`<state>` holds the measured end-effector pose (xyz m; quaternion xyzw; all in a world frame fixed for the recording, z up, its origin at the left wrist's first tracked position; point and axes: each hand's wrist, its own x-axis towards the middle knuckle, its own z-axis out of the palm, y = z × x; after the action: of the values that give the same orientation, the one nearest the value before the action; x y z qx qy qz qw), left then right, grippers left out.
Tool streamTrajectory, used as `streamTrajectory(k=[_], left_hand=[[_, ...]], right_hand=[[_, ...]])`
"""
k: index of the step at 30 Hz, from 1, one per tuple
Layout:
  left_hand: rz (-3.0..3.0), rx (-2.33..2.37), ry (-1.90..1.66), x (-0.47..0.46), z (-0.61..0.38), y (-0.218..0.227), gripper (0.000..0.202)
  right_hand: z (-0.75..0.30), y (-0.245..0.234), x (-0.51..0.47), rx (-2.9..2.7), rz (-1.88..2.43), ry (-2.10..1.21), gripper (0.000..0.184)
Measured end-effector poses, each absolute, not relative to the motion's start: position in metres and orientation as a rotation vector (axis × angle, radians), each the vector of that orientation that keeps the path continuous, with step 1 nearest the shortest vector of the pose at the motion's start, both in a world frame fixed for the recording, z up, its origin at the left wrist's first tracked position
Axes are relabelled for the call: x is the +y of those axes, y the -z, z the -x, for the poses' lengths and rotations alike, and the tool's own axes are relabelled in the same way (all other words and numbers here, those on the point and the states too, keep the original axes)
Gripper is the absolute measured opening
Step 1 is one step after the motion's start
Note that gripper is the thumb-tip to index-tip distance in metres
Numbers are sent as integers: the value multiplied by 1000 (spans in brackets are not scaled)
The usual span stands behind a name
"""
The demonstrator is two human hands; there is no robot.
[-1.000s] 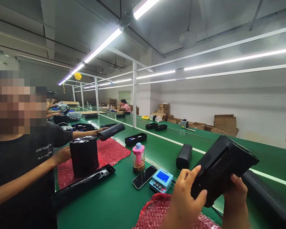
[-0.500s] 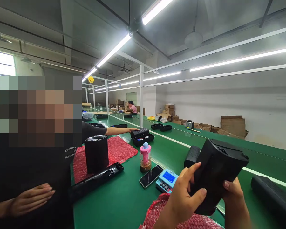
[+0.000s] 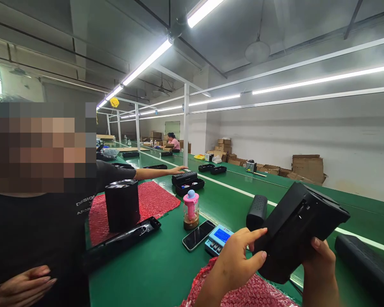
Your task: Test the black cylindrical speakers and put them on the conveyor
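Observation:
Both my hands hold a black speaker housing (image 3: 299,230) tilted up above the green table (image 3: 153,268). My left hand (image 3: 240,264) grips its lower left side, fingers wrapped round the edge. On the right underside, my right hand (image 3: 320,260) is closed round the housing. Red bubble wrap (image 3: 243,294) lies just below my hands. A blue meter (image 3: 218,239) and a phone (image 3: 198,235) lie close to my left hand.
A co-worker in a black shirt (image 3: 35,238) stands at the left, one arm (image 3: 156,172) reaching to a black tray (image 3: 187,182). Nearby are a black box (image 3: 121,204) on a red mat (image 3: 153,198), a long black panel (image 3: 121,243), a pink-capped bottle (image 3: 191,209), and black cylinders (image 3: 256,211) (image 3: 365,264).
The housing has tilted in my hands, its long side now showing. The co-worker set a black piece down on the tray and drew the near hand back.

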<state>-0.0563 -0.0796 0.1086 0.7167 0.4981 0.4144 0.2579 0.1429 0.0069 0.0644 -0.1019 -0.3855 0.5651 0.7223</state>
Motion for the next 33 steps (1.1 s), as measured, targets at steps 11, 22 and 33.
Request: streamTrajectory(k=[11, 22, 33], left_hand=[[-1751, 1419, -1007, -71, 44, -96, 68], [-1531, 1193, -1191, -64, 50, -95, 81], [-1765, 1419, -824, -89, 58, -110, 77]], right_hand=[[-130, -85, -6, -986, 489, -1193, 67], [-110, -85, 5, -1218, 651, -1227, 86], [-130, -78, 7, -1149, 310, -1328, 56]])
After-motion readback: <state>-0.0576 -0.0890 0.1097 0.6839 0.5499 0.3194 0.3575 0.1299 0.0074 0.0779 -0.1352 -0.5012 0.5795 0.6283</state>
